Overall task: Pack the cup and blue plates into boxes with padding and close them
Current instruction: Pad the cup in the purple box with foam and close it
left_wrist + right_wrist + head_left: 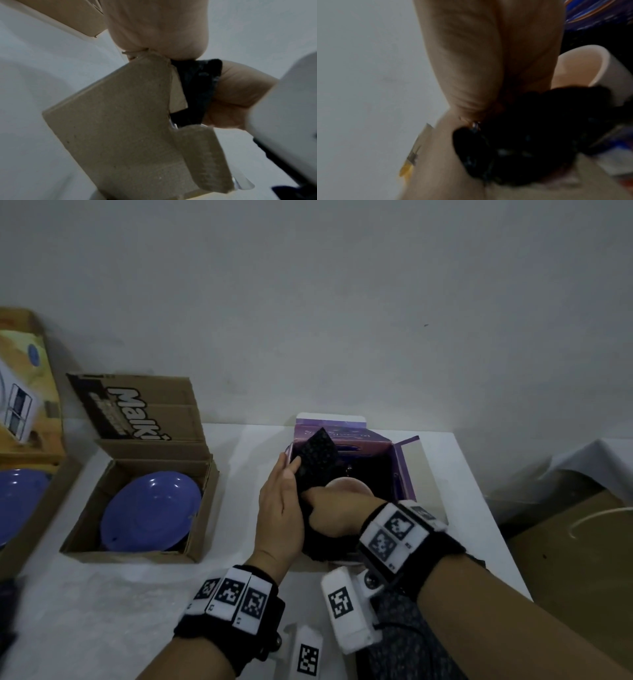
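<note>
Fingers of the right hand [334, 510] grip black padding [317, 462] over the purple box [402, 470]; the left hand [282, 505] lies flat against it, fingers straight.
At frame centre the cup [583, 67] sits inside this box; at left, a blue plate [150, 510] lies in an open cardboard box [85, 529] on the worktop [102, 611].

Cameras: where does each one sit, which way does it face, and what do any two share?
Head: worn above, looks down at the table, both hands at the purple box, forearms showing.
Left wrist: looks along the left hand at a cardboard flap.
Right wrist: looks along the right hand at the cup.
Shared: all show the black padding.
</note>
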Demonstrator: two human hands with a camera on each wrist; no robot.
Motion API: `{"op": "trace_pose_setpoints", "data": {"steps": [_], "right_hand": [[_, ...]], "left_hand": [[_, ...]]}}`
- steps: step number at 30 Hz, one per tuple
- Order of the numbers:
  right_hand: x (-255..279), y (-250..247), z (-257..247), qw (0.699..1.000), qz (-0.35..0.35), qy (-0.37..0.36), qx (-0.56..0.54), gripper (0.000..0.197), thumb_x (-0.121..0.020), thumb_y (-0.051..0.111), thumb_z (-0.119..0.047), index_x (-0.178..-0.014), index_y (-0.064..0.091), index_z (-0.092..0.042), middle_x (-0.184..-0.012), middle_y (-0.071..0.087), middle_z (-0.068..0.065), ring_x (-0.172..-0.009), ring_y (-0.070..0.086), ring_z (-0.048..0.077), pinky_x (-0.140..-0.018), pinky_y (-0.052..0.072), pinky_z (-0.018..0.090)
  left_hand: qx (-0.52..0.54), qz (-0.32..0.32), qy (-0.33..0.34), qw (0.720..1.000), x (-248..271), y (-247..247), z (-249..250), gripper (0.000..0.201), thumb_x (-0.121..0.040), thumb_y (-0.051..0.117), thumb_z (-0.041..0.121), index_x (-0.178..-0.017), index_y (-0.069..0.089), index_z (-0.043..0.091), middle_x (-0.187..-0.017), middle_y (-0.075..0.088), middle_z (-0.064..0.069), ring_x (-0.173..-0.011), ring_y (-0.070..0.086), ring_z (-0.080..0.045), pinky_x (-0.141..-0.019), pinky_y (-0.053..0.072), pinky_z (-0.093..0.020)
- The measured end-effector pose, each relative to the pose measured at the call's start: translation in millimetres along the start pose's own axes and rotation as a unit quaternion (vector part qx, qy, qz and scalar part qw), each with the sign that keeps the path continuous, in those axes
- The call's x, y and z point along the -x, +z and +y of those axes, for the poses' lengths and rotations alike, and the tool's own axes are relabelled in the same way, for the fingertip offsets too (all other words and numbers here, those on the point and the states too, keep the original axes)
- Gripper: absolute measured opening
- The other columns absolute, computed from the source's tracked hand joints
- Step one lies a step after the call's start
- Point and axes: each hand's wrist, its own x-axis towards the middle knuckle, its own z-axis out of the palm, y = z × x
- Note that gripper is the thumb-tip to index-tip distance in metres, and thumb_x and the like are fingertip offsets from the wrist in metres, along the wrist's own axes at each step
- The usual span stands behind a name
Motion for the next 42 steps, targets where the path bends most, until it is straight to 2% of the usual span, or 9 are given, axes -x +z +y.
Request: {"op": "trace_pose_setpoints", "data": {"steps": [5,8,11,17,20,27,32,38,42], "right_hand": [[0,-7,4,0.999,0.027,-0.024,-0.024,0.012,-0.088,0.054,-0.012,-0.095,0.059,-0.004,-0.086,0.061,0.005,-0.07,0.053,0.013,-0.063,0.043,0.014],[-1,-12,23,0.994,0.082,-0.047,-0.052,0.076,-0.063,0.083,-0.032,-0.129,0.049,-0.015,-0.122,0.054,0.004,-0.108,0.053,0.019,-0.096,0.044,0.034],[2,-7,29,0.99,0.097,-0.003,0.099,0.114,-0.059,0.081,-0.05,-0.148,0.012,-0.029,-0.15,0.022,0.003,-0.138,0.021,0.024,-0.113,0.015,0.049],[-28,9,29,0.966,0.079,0.014,0.244,0.092,-0.083,0.056,-0.052,-0.151,0.002,-0.019,-0.157,0.017,0.003,-0.145,0.01,0.022,-0.11,-0.005,0.062],[-44,23,26,0.941,0.11,0.038,0.319,0.085,-0.084,0.049,-0.057,-0.15,0.012,-0.017,-0.152,0.028,0.004,-0.142,0.019,0.025,-0.109,-0.007,0.065],[-39,19,25,0.947,0.112,0.023,0.3,0.069,-0.083,0.054,-0.05,-0.138,0.036,-0.014,-0.132,0.046,0.009,-0.126,0.04,0.028,-0.112,0.006,0.063],[-31,-6,33,0.975,0.173,-0.079,0.113,0.047,-0.081,0.06,-0.036,-0.124,0.05,-0.02,-0.12,0.055,0.004,-0.109,0.053,0.023,-0.099,0.04,0.048],[-45,23,34,0.958,0.121,0.002,0.259,0.055,-0.092,0.035,-0.053,-0.142,0.035,-0.03,-0.146,0.038,-0.002,-0.133,0.033,0.025,-0.109,0.005,0.065],[-40,14,32,0.962,0.126,0.004,0.244,0.052,-0.091,0.039,-0.053,-0.136,0.043,-0.027,-0.14,0.042,0.003,-0.129,0.036,0.027,-0.11,0.011,0.061]], "left_hand": [[0.001,0.0,0.008,1.0,0,0,-2,0.064,-0.09,0.014,0.058,-0.137,0.046,0.028,-0.151,0.031,0.013,-0.141,0.021,-0.002,-0.119,0.019,-0.037],[-0.002,0.004,0.008,1.0,0,0,-2,0.066,-0.09,0.014,0.057,-0.137,0.046,0.026,-0.15,0.033,0.01,-0.141,0.023,-0.004,-0.119,0.019,-0.036],[0.001,0.008,-0.001,1.0,1,1,1,0.06,-0.093,0.015,0.048,-0.138,0.046,0.024,-0.147,0.033,0.015,-0.14,0.023,-0.004,-0.119,0.018,-0.035],[-0.008,0.006,0.0,1.0,2,0,3,0.059,-0.093,0.015,0.048,-0.139,0.046,0.025,-0.149,0.031,0.014,-0.141,0.021,-0.003,-0.119,0.017,-0.036],[-0.007,0.003,-0.002,1.0,3,0,4,0.057,-0.093,0.016,0.048,-0.138,0.045,0.028,-0.145,0.03,0.019,-0.141,0.021,-0.002,-0.119,0.017,-0.035],[-0.027,-0.01,0.008,1.0,5,-2,8,0.042,-0.101,0.022,0.037,-0.138,0.043,0.03,-0.153,0.029,0.009,-0.141,0.02,-0.003,-0.118,0.016,-0.029],[-0.04,-0.005,-0.01,0.999,5,-1,10,0.056,-0.093,0.019,0.048,-0.138,0.044,0.026,-0.154,0.025,0.007,-0.143,0.018,-0.007,-0.119,0.016,-0.034],[-0.054,-0.016,-0.014,0.998,6,-2,15,0.046,-0.101,0.021,0.033,-0.144,0.036,0.024,-0.155,0.023,0.008,-0.143,0.015,-0.005,-0.119,0.012,-0.028],[-0.063,-0.016,-0.007,0.998,7,-2,14,0.053,-0.098,0.02,0.044,-0.144,0.036,0.024,-0.155,0.023,0.008,-0.143,0.016,-0.006,-0.119,0.014,-0.029]]}}
